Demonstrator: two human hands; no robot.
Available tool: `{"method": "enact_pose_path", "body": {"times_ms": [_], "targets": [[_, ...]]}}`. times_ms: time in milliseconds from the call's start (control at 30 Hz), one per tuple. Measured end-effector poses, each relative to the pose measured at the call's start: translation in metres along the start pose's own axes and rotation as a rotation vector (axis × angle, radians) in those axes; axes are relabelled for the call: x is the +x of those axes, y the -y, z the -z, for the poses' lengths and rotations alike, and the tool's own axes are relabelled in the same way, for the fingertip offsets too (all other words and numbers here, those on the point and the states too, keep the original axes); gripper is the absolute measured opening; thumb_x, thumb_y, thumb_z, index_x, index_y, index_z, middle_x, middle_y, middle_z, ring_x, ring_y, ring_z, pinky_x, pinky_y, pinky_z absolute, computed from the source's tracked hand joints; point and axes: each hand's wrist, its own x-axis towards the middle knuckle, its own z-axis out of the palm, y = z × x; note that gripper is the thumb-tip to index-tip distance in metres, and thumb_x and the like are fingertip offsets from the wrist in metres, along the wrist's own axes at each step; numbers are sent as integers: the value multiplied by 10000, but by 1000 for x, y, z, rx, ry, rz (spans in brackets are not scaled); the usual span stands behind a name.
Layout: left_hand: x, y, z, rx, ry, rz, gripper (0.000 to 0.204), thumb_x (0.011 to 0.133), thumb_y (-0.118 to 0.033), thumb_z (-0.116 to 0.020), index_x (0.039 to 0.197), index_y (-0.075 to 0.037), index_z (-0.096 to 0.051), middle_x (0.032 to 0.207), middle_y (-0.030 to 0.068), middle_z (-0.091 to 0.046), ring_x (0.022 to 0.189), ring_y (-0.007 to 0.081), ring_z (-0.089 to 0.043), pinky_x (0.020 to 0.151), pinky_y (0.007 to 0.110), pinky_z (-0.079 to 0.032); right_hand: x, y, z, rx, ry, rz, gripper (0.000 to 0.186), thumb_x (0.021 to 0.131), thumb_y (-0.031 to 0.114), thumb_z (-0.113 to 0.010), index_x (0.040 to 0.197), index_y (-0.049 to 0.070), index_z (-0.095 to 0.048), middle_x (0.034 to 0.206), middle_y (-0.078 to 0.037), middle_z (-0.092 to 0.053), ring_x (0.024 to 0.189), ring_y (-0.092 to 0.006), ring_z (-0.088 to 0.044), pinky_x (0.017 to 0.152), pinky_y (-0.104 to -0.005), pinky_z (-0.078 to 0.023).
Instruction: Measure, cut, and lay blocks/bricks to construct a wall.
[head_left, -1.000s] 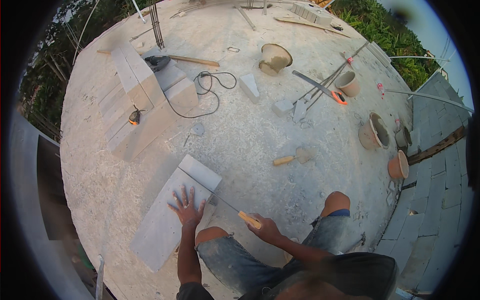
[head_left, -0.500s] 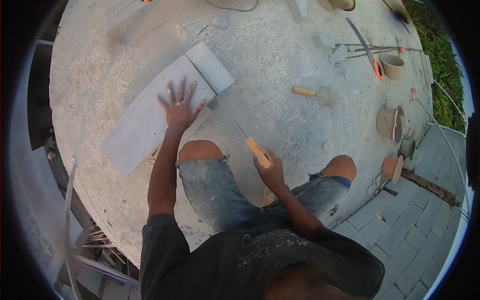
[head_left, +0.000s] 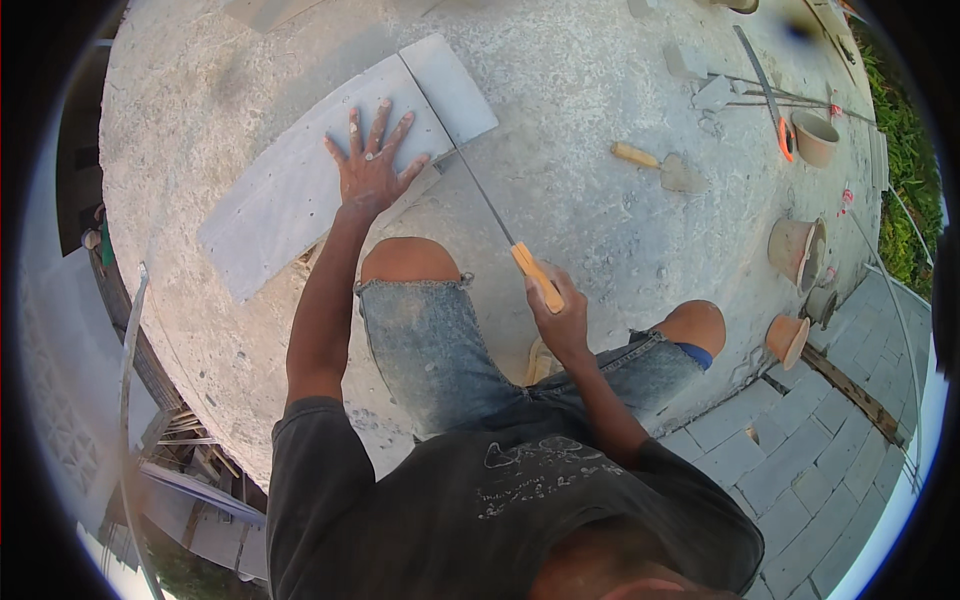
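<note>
A long pale grey block (head_left: 285, 185) lies on the rough concrete surface in front of me, slanting up to the right. My left hand (head_left: 372, 172) rests flat on its top, fingers spread. In my right hand (head_left: 562, 310) is a handsaw (head_left: 535, 272), gripped by its light wooden handle. Its narrow blade runs away from me along a straight cut line across the block. Beyond that line sits the block's shorter end piece (head_left: 450, 90). How deep the blade is in the block I cannot tell.
To the right lie a trowel (head_left: 680, 175) and another saw (head_left: 765, 85) with an orange handle. Buckets (head_left: 815, 138) stand along the right edge, near thin rods. My bent knees flank the saw. Grey blocks (head_left: 810, 440) cover the lower right.
My view has shifted, so the block and both hands sit higher in the picture. The saw blade, faint and blurred before, now shows sharply along the cut. My left hand stays on the block.
</note>
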Motion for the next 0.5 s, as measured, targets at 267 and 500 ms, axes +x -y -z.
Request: {"method": "enact_pose_path", "body": {"times_ms": [267,500], "targets": [[15,-8,6,4,-43,-60,763,853,-772,-367,1511,-416,-219,1622,-67,-54,1485,343,29,1072,762,-10,108,33,-52,-52,-32,69,316,890,174,-656,1170,36,-604,960,-213,-675,814,-363,-681,692,-377,-528],[-6,6,3,0,11,-12,849,792,-833,-379,1513,-418,-210,1623,-57,-48,1479,369,35,1051,784,-8,-32,4,6,-28,3,17,343,907,173,-645,1195,-8,-604,1075,-192,-673,958,-264,-681,809,-355,-518]]}}
